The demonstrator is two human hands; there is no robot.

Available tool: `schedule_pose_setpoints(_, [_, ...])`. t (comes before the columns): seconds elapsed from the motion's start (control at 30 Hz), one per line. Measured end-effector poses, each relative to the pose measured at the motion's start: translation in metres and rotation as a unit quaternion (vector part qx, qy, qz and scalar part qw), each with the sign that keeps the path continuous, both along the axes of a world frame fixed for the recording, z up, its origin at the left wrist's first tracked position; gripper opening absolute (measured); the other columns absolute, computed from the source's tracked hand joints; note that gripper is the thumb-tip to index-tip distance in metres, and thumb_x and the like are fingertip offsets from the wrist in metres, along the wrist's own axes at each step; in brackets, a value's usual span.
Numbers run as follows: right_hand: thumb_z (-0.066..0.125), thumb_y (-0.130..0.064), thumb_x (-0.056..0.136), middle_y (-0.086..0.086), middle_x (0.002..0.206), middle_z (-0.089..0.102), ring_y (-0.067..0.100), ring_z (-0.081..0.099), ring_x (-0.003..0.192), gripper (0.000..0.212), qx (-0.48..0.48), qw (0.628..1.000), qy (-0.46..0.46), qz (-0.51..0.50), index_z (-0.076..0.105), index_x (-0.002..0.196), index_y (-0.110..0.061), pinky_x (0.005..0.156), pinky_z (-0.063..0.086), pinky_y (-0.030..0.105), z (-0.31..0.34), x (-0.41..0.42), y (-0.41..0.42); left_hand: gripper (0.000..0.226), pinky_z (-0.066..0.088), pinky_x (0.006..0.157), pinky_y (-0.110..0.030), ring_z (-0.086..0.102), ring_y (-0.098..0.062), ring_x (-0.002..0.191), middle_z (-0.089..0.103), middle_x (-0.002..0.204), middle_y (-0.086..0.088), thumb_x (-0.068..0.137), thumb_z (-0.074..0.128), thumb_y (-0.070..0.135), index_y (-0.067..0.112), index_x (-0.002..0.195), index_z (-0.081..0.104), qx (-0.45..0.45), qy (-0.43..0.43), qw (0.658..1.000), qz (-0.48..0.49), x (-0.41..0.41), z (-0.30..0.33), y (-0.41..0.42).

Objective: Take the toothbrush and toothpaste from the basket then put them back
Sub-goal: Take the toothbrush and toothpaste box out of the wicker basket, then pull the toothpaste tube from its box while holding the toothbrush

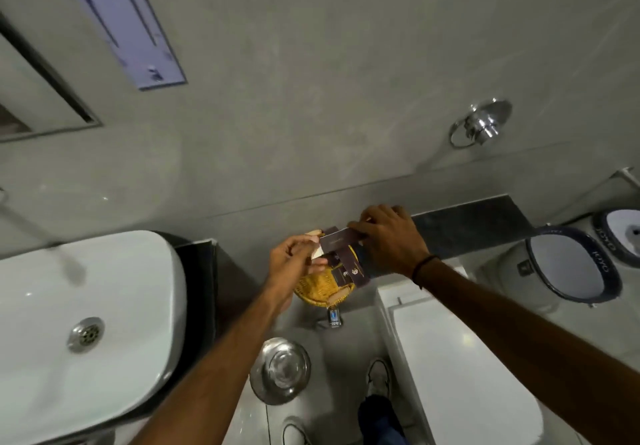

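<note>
A small yellow woven basket (317,290) sits on the grey counter between the washbasin and the toilet. Dark brown amenity boxes (349,273) stand in it. My right hand (389,238) pinches one long dark brown box (337,238) at its right end and holds it level above the basket. My left hand (294,261) is at that box's left end, fingers curled near a pale item at the basket's rim. Whether the left hand grips anything is unclear. No toothbrush or toothpaste shows outside its packaging.
A white washbasin (69,323) fills the lower left. The white toilet cistern lid (457,358) lies at lower right, with a round steel bin lid (280,370) on the floor between. A chrome fitting (481,124) juts from the grey wall. My shoes show below.
</note>
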State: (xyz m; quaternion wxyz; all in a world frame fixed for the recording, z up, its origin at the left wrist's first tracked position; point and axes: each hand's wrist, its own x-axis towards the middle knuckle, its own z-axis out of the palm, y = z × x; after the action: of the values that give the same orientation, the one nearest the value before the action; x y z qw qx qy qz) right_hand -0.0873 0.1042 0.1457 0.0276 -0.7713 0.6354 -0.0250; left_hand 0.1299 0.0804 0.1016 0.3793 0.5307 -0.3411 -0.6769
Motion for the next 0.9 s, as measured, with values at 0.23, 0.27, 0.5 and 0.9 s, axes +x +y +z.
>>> schedule_pose_setpoints(0.23, [0.063, -0.036, 0.091, 0.009, 0.118, 0.057, 0.028, 0.058, 0.112, 0.034, -0.054, 0.965, 0.192, 0.170, 0.064, 0.123, -0.026, 0.113, 0.027, 0.067, 0.093, 0.081, 0.010, 0.026, 0.060, 0.054, -0.028, 0.069, -0.022, 0.063, 0.075, 0.083, -0.017, 0.102, 0.046, 0.024, 0.005, 0.100, 0.064, 0.185, 0.262, 0.942, 0.097, 0.032, 0.020, 0.020])
schedule_pose_setpoints(0.27, [0.064, -0.032, 0.091, 0.009, 0.119, 0.055, 0.028, 0.058, 0.113, 0.033, -0.054, 0.955, 0.223, 0.190, 0.064, 0.123, -0.025, 0.115, 0.022, 0.068, 0.104, 0.093, 0.011, 0.031, 0.059, 0.054, -0.028, 0.068, -0.022, 0.063, 0.075, 0.081, -0.017, 0.103, 0.045, 0.028, 0.004, 0.100, 0.064, 0.198, 0.274, 0.935, 0.103, 0.034, 0.022, 0.023])
schedule_pose_setpoints(0.5, [0.076, -0.033, 0.082, 0.009, 0.128, 0.053, 0.029, 0.051, 0.124, 0.037, -0.081, 0.929, 0.284, 0.221, 0.068, 0.118, -0.027, 0.118, 0.006, 0.070, 0.143, 0.132, 0.018, 0.035, 0.058, 0.051, -0.025, 0.066, -0.017, 0.056, 0.072, 0.063, -0.014, 0.100, 0.054, 0.029, -0.003, 0.112, 0.060, 0.219, 0.280, 0.924, 0.139, 0.043, 0.030, 0.034])
schedule_pose_setpoints(0.9, [0.064, -0.015, 0.081, 0.014, 0.122, 0.059, 0.035, 0.051, 0.125, 0.037, -0.245, 0.910, 0.227, 0.246, 0.069, 0.117, -0.016, 0.120, 0.004, 0.056, 0.141, 0.127, 0.024, 0.033, 0.058, 0.053, -0.026, 0.062, -0.020, 0.068, 0.067, 0.081, -0.020, 0.098, 0.057, 0.025, -0.006, 0.108, 0.062, 0.224, 0.345, 0.892, 0.187, 0.047, 0.043, 0.026])
